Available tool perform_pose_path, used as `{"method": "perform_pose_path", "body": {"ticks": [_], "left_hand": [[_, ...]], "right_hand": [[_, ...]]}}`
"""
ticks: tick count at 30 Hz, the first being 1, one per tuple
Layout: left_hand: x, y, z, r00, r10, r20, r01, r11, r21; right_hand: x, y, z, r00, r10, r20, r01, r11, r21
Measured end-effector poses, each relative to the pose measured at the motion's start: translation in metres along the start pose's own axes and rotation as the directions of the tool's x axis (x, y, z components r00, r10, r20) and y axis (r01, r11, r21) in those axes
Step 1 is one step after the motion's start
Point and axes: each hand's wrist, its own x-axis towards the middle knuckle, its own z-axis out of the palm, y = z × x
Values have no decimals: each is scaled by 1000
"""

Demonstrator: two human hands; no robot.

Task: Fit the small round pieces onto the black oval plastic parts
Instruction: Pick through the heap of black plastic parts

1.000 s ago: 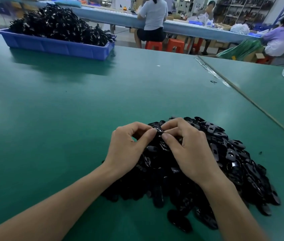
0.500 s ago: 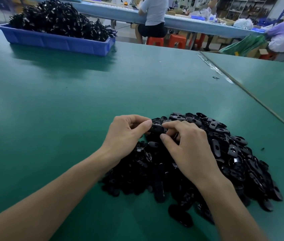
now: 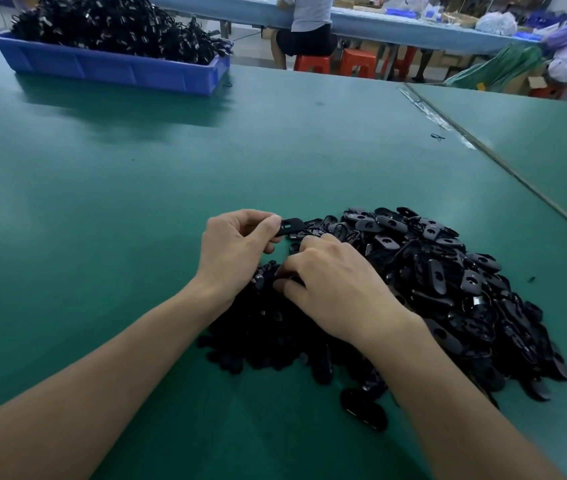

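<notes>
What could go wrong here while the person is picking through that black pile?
The left hand pinches one oval part only by its end; it might slip back among lookalikes in the pile. The right hand reaches into that pile with curled fingers, so loose parts could scatter across the green table.

Left hand (image 3: 237, 247) in a pinch — right hand (image 3: 330, 285) palm-down, fingers (image 3: 304, 258) curled

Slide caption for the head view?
Left hand pinches a black oval part; right hand reaches into the pile.
</notes>
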Motion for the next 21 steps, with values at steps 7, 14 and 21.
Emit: {"method": "perform_pose_path", "body": {"ticks": [7, 14, 21], "left_hand": [[1, -6, -2, 1000, 17, 5, -17, 1000, -22], [1, -9, -3, 998, 43, 41, -44, 999, 14], [-2, -7, -4, 995, 73, 67, -73, 997, 3]], "right_hand": [[0, 2, 5, 997, 27, -66, -20, 994, 104], [-9, 12, 11, 965, 114, -235, -14, 920, 392], [-14, 17, 7, 985, 50, -166, 19, 919, 395]]}}
